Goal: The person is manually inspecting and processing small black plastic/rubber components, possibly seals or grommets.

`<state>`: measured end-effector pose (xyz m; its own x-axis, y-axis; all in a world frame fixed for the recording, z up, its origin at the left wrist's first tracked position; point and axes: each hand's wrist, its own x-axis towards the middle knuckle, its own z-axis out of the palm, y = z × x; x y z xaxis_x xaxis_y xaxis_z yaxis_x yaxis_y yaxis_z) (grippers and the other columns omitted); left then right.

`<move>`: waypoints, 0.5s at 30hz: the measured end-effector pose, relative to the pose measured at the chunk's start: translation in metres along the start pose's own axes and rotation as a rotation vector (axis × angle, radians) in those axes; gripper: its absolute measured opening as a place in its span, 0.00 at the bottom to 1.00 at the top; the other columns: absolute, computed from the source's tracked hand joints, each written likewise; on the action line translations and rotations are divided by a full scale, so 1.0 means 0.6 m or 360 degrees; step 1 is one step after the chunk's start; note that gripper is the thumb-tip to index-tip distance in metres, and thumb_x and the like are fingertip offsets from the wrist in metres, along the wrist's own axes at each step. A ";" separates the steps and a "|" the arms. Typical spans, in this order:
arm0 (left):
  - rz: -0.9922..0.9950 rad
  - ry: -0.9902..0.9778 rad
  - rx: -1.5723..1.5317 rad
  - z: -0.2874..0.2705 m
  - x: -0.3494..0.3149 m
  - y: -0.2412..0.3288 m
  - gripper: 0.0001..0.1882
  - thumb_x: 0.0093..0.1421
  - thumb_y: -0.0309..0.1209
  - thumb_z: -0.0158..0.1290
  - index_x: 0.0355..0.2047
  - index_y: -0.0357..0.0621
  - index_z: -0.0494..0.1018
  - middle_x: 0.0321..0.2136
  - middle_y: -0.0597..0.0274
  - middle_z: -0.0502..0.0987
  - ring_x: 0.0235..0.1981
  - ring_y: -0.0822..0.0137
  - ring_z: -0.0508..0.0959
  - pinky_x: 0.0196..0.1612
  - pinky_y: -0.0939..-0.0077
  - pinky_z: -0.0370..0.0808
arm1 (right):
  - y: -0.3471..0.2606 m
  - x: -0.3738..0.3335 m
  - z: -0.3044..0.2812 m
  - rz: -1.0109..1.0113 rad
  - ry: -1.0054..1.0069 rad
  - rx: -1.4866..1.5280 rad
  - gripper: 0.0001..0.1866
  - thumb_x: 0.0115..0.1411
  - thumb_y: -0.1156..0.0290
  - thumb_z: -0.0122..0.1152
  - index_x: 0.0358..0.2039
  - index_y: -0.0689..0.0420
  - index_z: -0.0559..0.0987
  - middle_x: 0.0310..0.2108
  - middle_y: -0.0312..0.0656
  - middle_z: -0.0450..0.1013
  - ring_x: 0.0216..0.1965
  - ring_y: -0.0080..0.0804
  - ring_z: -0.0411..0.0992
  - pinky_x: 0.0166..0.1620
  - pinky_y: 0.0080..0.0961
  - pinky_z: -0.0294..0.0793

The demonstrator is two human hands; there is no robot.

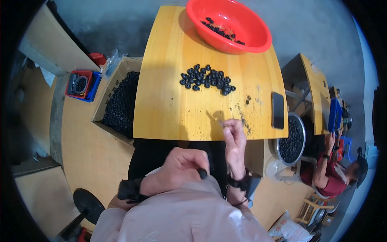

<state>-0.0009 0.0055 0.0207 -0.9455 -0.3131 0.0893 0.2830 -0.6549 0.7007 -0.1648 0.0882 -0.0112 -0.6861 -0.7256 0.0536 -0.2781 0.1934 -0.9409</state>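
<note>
My left hand (177,166) is closed in front of my body, just below the table's near edge, with a small black round part (202,173) between its thumb and fingers. Over that same edge, my right hand (235,139) pinches a thin, short tool (219,121) with a yellowish end; its exact kind is too small to make out. Beyond it, a cluster of small black ring-like parts (207,77) lies in the middle of the yellow wooden table (161,109). Dark crumbs (244,117) are scattered by my right hand.
A red basin (258,38) holding some black parts stands at the table's far side. A phone (277,110) lies at the right edge. Black parts fill a cardboard box (100,97) at left and a metal bowl (291,139) at right. A person (334,173) sits working further right.
</note>
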 end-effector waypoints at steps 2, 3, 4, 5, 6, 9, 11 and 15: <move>-0.0011 0.0231 -0.0112 -0.016 0.001 -0.009 0.11 0.49 0.31 0.58 0.22 0.37 0.70 0.21 0.62 0.70 0.24 0.74 0.68 0.28 0.83 0.64 | 0.009 0.003 -0.012 -0.0056 0.0020 0.0066 0.06 0.59 0.71 0.47 0.34 0.59 0.70 0.17 0.31 0.62 0.19 0.18 0.57 0.23 0.15 0.58; 0.0004 0.0240 -0.0177 -0.019 0.004 -0.011 0.11 0.50 0.32 0.58 0.23 0.37 0.70 0.20 0.62 0.69 0.23 0.75 0.68 0.28 0.84 0.63 | -0.007 0.006 -0.013 -0.0043 -0.0063 0.0161 0.06 0.58 0.71 0.47 0.33 0.59 0.70 0.18 0.30 0.62 0.20 0.17 0.57 0.24 0.15 0.57; 0.0004 0.0243 -0.0177 -0.019 0.004 -0.014 0.11 0.50 0.32 0.58 0.23 0.37 0.70 0.20 0.62 0.69 0.23 0.75 0.68 0.28 0.84 0.63 | -0.018 0.007 -0.012 -0.0029 -0.0147 0.0254 0.07 0.58 0.70 0.48 0.33 0.60 0.70 0.19 0.29 0.61 0.21 0.17 0.56 0.25 0.15 0.57; 0.0010 0.0224 -0.0189 -0.018 0.004 -0.018 0.12 0.50 0.33 0.58 0.23 0.37 0.70 0.20 0.62 0.69 0.23 0.75 0.67 0.27 0.84 0.63 | -0.021 0.003 -0.008 -0.0027 -0.0148 0.0254 0.07 0.58 0.70 0.48 0.33 0.60 0.70 0.19 0.29 0.61 0.21 0.17 0.56 0.25 0.15 0.57; 0.0024 0.0203 -0.0202 -0.019 0.006 -0.021 0.12 0.50 0.34 0.58 0.23 0.37 0.70 0.20 0.63 0.69 0.22 0.75 0.67 0.27 0.84 0.63 | -0.024 -0.002 -0.004 -0.0097 -0.0245 0.0482 0.08 0.58 0.70 0.49 0.34 0.61 0.70 0.20 0.29 0.60 0.22 0.16 0.55 0.26 0.16 0.57; -0.0048 0.0177 -0.0187 -0.032 0.003 -0.015 0.05 0.48 0.22 0.54 0.26 0.37 0.70 0.23 0.68 0.68 0.26 0.80 0.67 0.30 0.88 0.63 | -0.054 -0.015 -0.006 -0.0147 -0.0433 0.0845 0.12 0.55 0.68 0.54 0.35 0.65 0.71 0.22 0.30 0.61 0.23 0.16 0.55 0.27 0.17 0.55; -0.0056 0.0209 -0.0223 -0.033 -0.001 -0.016 0.05 0.48 0.22 0.54 0.26 0.37 0.70 0.22 0.69 0.68 0.26 0.80 0.67 0.30 0.88 0.63 | -0.073 -0.017 -0.007 -0.0423 -0.0741 0.0627 0.16 0.51 0.67 0.61 0.34 0.65 0.74 0.21 0.31 0.60 0.22 0.17 0.55 0.26 0.16 0.55; -0.0116 0.0198 -0.0167 -0.038 -0.001 -0.018 0.05 0.48 0.20 0.54 0.25 0.38 0.70 0.22 0.70 0.68 0.26 0.82 0.66 0.29 0.88 0.63 | -0.092 -0.031 0.017 -0.0475 -0.0751 0.0425 0.12 0.41 0.72 0.69 0.28 0.61 0.77 0.15 0.32 0.58 0.18 0.20 0.54 0.22 0.18 0.52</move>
<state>0.0002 -0.0027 -0.0028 -0.9388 -0.3406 -0.0520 0.2359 -0.7453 0.6237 -0.1300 0.0844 0.0363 -0.2161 -0.9487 0.2308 -0.1925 -0.1904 -0.9627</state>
